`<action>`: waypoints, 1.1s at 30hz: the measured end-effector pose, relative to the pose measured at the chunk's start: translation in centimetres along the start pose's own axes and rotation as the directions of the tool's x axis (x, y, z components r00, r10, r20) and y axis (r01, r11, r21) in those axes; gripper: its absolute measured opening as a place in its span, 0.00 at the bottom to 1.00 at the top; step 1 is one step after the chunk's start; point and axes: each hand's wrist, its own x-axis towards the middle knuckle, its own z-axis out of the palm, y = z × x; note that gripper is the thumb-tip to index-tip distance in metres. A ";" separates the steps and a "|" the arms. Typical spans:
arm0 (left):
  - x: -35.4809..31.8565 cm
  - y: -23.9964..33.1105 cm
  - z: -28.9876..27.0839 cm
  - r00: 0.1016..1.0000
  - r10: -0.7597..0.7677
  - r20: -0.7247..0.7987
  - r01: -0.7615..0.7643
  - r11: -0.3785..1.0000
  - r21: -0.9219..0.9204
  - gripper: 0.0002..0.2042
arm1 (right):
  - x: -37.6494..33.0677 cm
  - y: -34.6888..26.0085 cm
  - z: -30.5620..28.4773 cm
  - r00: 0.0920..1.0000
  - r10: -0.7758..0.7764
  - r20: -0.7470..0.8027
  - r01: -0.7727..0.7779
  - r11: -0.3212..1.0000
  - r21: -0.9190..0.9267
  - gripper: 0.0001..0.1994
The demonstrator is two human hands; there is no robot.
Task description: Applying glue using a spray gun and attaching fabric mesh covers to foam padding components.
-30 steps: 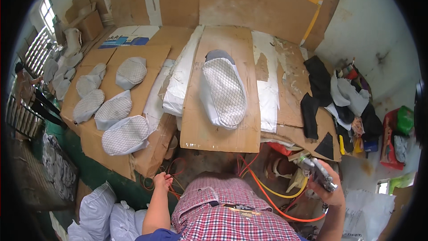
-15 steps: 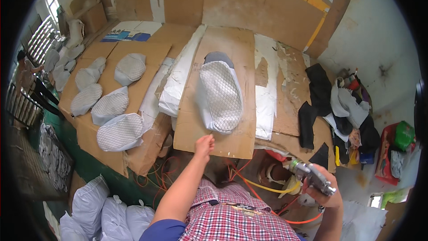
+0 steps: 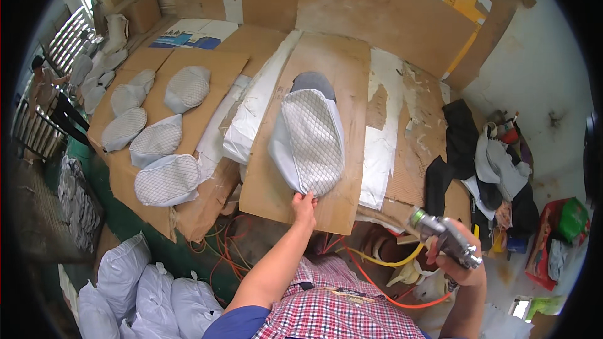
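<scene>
A padded white piece with a diamond-quilted top (image 3: 312, 138) lies on a cardboard sheet (image 3: 264, 179) in front of me. Its smooth pale sides show at the left, and a dark grey part (image 3: 314, 81) sticks out from under its far end. My left hand (image 3: 304, 208) is closed, pinching the near edge of this piece. Off to the right, over the front edge of the table, my right hand (image 3: 461, 248) grips a metal spray gun (image 3: 443, 235) with a green collar, its nozzle end pointing up and left.
Several similar quilted pieces (image 3: 166, 179) lie on cardboard at the left. Dark and grey cloths (image 3: 461, 129) are heaped at the right, near a red bag (image 3: 545, 245). Orange hose (image 3: 383, 295) runs below the table; stuffed white sacks (image 3: 125, 270) stand at lower left. Another person (image 3: 47, 91) is far left.
My left hand has moved right and slightly forward and now pinches the quilted piece's near edge. The piece's left side spreads wider. The spray gun stays in my right hand.
</scene>
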 end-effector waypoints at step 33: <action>-1.6 37.7 -2.8 0.840 0.245 0.484 0.081 0.825 -0.559 0.14 | 12.2 2.7 8.3 0.946 -0.052 -0.320 0.089 0.991 0.103 0.20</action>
